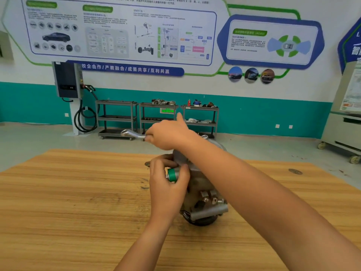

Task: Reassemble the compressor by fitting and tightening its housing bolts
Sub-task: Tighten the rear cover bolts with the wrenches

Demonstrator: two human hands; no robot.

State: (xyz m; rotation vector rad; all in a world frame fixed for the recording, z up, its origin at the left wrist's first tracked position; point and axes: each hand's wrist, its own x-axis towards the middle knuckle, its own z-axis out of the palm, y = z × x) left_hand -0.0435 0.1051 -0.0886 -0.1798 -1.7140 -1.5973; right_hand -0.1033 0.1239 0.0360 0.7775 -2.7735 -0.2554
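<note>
The worktop (78,192) is pale wood grain, matt, with dark scuffs. The compressor (199,184) body is dull grey cast metal, slightly rough; its fittings are brighter, smoother metal. The wrench (130,133) is polished shiny metal. The socket (172,175) is bright metal with a glossy green band
</note>
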